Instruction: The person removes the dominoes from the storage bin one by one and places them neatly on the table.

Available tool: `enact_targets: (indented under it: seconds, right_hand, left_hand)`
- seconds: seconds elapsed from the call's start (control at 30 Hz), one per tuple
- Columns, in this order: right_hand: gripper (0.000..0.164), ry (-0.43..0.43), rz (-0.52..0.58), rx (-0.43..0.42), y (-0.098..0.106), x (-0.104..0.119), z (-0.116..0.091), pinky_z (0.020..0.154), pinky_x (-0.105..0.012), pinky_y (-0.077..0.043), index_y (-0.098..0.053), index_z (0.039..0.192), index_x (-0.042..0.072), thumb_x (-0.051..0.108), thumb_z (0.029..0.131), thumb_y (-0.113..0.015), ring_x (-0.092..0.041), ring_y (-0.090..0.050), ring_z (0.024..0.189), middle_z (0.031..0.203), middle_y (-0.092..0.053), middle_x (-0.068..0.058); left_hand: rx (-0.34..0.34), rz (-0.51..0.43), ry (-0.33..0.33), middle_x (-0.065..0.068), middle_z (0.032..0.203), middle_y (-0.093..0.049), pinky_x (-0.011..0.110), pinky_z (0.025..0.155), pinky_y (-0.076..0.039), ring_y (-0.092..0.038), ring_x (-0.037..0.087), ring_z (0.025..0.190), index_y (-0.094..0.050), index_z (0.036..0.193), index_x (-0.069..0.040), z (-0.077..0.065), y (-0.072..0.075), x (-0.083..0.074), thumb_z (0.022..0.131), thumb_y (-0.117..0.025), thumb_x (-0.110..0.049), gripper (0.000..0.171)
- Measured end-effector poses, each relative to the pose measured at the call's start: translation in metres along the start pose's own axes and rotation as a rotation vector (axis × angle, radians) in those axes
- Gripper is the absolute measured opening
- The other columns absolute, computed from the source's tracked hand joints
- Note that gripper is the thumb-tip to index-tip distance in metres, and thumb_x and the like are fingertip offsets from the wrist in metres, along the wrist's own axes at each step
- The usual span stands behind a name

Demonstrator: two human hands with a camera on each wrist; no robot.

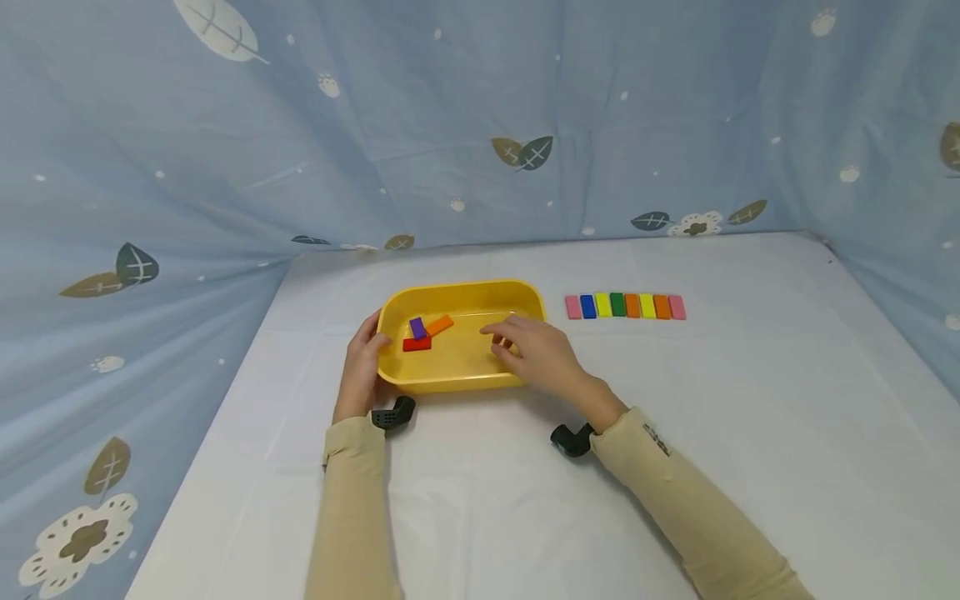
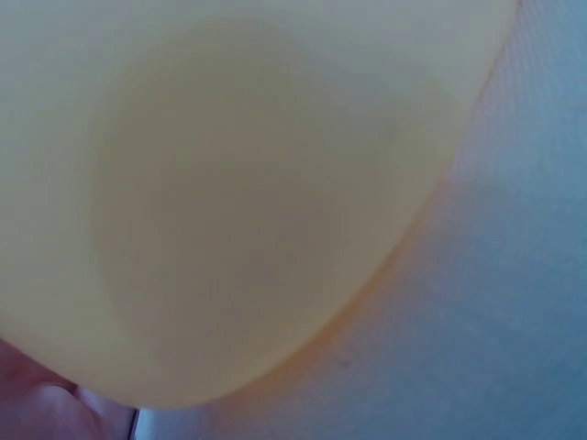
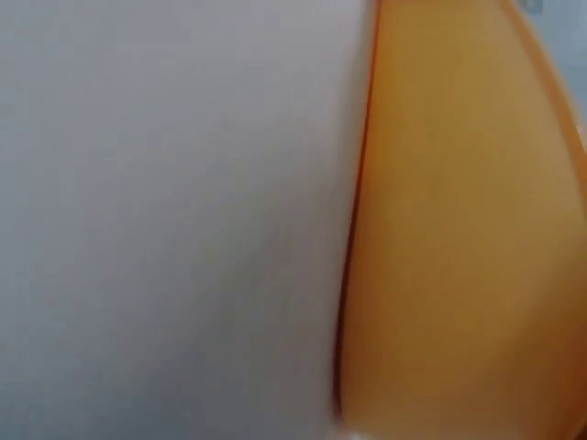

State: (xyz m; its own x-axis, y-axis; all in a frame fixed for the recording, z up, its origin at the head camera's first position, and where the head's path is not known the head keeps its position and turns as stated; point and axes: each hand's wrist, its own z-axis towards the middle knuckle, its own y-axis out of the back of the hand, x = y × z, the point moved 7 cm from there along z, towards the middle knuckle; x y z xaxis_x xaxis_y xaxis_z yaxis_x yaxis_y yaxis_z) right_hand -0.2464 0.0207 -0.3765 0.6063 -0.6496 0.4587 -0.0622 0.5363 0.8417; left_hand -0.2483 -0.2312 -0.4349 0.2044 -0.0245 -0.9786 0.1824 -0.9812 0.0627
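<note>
A yellow plastic tray (image 1: 465, 358) rests on the white table. My left hand (image 1: 362, 367) grips its left end, thumb over the rim and fingers along the outer wall. Inside, toward the left, lie a purple block (image 1: 417, 327), an orange block (image 1: 440, 325) and a red block (image 1: 417, 343), close together. My right hand (image 1: 543, 357) hovers over the tray's right part with loosely bent fingers and nothing visible between them. The left wrist view is filled by the tray's outer wall (image 2: 266, 202); the right wrist view shows another stretch of tray wall (image 3: 449, 220).
To the right of the tray, a straight row of several coloured blocks (image 1: 617, 304) lies side by side, pink at both ends. Black wrist devices (image 1: 393, 413) sit at both cuffs. A blue patterned curtain (image 1: 450, 125) hangs behind the white table (image 1: 480, 500).
</note>
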Motion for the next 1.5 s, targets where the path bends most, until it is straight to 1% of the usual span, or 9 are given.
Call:
enact_targets:
  seconds: [0.13,0.47,0.6,0.8,0.93,1.1,1.2,1.37,1.5]
  right_hand:
    - [0.026,-0.003,-0.137,0.013,-0.008,0.008,0.004,0.067,-0.025,-0.041,-0.063,0.109,0.021,0.026,0.085,-0.055,-0.005,-0.054,0.074,0.088,-0.060,0.008]
    - [0.033,-0.083,-0.076,0.202,-0.028,0.026,0.020,0.065,-0.023,-0.045,-0.060,0.116,0.019,0.030,0.086,-0.054,-0.006,-0.053,0.078,0.107,-0.057,0.004]
    - [0.034,-0.068,-0.077,0.219,-0.037,0.038,0.029,0.069,-0.025,-0.047,-0.058,0.118,0.020,0.030,0.087,-0.053,-0.009,-0.055,0.083,0.110,-0.055,0.003]
    - [0.038,-0.087,-0.099,0.279,-0.050,0.050,0.044,0.087,-0.034,-0.043,-0.054,0.123,0.019,0.031,0.087,-0.051,-0.015,-0.048,0.110,0.124,-0.049,-0.001]
    - [0.038,-0.079,-0.112,0.296,-0.057,0.057,0.054,0.089,-0.033,-0.042,-0.055,0.122,0.017,0.031,0.087,-0.051,-0.015,-0.048,0.110,0.123,-0.049,-0.001]
    - [0.036,-0.059,-0.139,0.274,-0.063,0.061,0.063,0.089,-0.032,-0.042,-0.057,0.121,0.015,0.029,0.087,-0.051,-0.016,-0.049,0.105,0.119,-0.052,-0.003]
    - [0.039,-0.077,-0.151,0.297,-0.068,0.058,0.064,0.095,-0.033,-0.038,-0.053,0.125,0.016,0.027,0.087,-0.051,-0.019,-0.045,0.112,0.126,-0.048,-0.005]
    - [0.048,-0.113,-0.155,0.418,-0.080,0.052,0.061,0.102,-0.040,-0.026,-0.041,0.135,0.020,0.031,0.088,-0.049,-0.025,-0.027,0.127,0.141,-0.030,-0.009]
    - [0.050,-0.090,-0.164,0.500,-0.086,0.053,0.061,0.104,-0.045,-0.021,-0.036,0.137,0.027,0.034,0.089,-0.047,-0.028,-0.017,0.131,0.144,-0.023,-0.009]
  left_hand:
    - [-0.008,0.013,0.002,-0.004,0.137,-0.036,0.033,0.100,-0.031,-0.037,0.018,0.119,-0.039,0.135,-0.025,0.000,0.002,0.001,0.082,-0.040,-0.012,0.054]
    - [0.001,0.002,-0.023,-0.003,0.136,-0.037,0.033,0.100,-0.031,-0.037,0.018,0.118,-0.041,0.134,-0.023,0.000,0.003,0.000,0.082,-0.041,-0.011,0.054]
    - [-0.003,0.017,-0.030,-0.003,0.136,-0.038,0.033,0.100,-0.031,-0.037,0.018,0.118,-0.041,0.134,-0.022,0.002,0.003,0.000,0.081,-0.041,-0.011,0.054]
    - [-0.003,0.037,-0.036,-0.003,0.136,-0.038,0.033,0.101,-0.030,-0.037,0.018,0.118,-0.040,0.134,-0.022,0.004,0.003,-0.002,0.082,-0.040,-0.011,0.053]
    - [0.008,0.034,-0.036,-0.001,0.136,-0.038,0.033,0.101,-0.030,-0.037,0.019,0.118,-0.040,0.135,-0.019,-0.001,0.003,-0.009,0.083,-0.040,-0.010,0.053]
    - [0.005,0.026,-0.035,-0.001,0.136,-0.038,0.033,0.100,-0.031,-0.039,0.019,0.118,-0.040,0.134,-0.019,-0.002,0.004,-0.007,0.083,-0.041,-0.010,0.053]
    - [0.014,0.014,-0.035,-0.001,0.136,-0.038,0.033,0.100,-0.030,-0.038,0.019,0.119,-0.040,0.134,-0.019,-0.002,0.002,-0.003,0.083,-0.041,-0.009,0.052]
    - [0.017,0.040,-0.041,0.003,0.137,-0.037,0.034,0.101,-0.030,-0.037,0.022,0.121,-0.039,0.135,-0.014,-0.012,-0.003,-0.014,0.082,-0.040,-0.007,0.054]
    - [0.013,0.039,-0.048,0.003,0.138,-0.037,0.034,0.101,-0.030,-0.036,0.022,0.122,-0.038,0.136,-0.013,-0.016,-0.004,-0.021,0.082,-0.040,-0.007,0.054]
